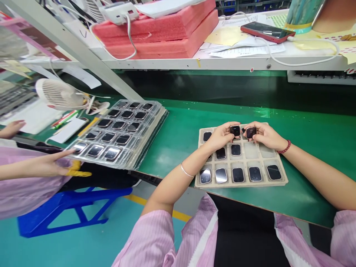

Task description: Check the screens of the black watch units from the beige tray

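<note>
Over the back row of a beige tray, my left hand pinches a small square black-faced piece. Beside it, my right hand grips a similar square piece, its fingers curled around the edges. The two pieces are close together but apart. Several square pieces lie in the tray, including a full front row with a dark piece. In the middle row, a compartment right of centre holds no piece. My hands partly hide the back row.
Stacked clear trays of square pieces stand at left, with a co-worker's hand at their corner. A fan stands behind. A shelf edge crosses above the green table. A blue stool is lower left.
</note>
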Tool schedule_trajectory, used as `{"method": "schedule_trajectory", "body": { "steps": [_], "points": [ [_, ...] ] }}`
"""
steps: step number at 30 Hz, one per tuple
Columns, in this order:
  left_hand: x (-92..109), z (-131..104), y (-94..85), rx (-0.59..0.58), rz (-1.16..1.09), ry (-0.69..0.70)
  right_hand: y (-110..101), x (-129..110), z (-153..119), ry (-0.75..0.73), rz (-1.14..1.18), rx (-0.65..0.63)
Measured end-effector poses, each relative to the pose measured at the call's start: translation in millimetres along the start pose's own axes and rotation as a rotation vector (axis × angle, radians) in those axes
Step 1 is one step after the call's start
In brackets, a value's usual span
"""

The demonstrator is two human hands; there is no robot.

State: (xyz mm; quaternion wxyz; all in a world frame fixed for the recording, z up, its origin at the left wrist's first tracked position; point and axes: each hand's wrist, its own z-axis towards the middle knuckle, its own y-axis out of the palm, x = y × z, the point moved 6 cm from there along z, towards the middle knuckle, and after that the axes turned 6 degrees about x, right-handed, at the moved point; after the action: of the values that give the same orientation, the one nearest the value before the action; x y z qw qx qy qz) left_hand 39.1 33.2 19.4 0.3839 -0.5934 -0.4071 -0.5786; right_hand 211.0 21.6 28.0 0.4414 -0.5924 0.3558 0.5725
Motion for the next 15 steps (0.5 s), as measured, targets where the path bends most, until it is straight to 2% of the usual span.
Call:
{"method": "schedule_trajectory", "body": {
  "steps": [4, 10, 15],
  "points": [
    [2.8, -1.1, -0.4, 0.020, 0.001, -0.006, 0.0, -0.5, -0.3, -0.010, -0.010, -0.018],
    [7.1, -0.4, -1.0, 0.025, -0.025, 0.054, -2.0, 4.4, 1.4, -0.043, -0.071, -0.017],
    [6.0, -0.4, -1.9, 0.034, 0.036, 0.088, -1.4, 7.7, 1.9, -0.048, -0.098, -0.037]
  ]
}}
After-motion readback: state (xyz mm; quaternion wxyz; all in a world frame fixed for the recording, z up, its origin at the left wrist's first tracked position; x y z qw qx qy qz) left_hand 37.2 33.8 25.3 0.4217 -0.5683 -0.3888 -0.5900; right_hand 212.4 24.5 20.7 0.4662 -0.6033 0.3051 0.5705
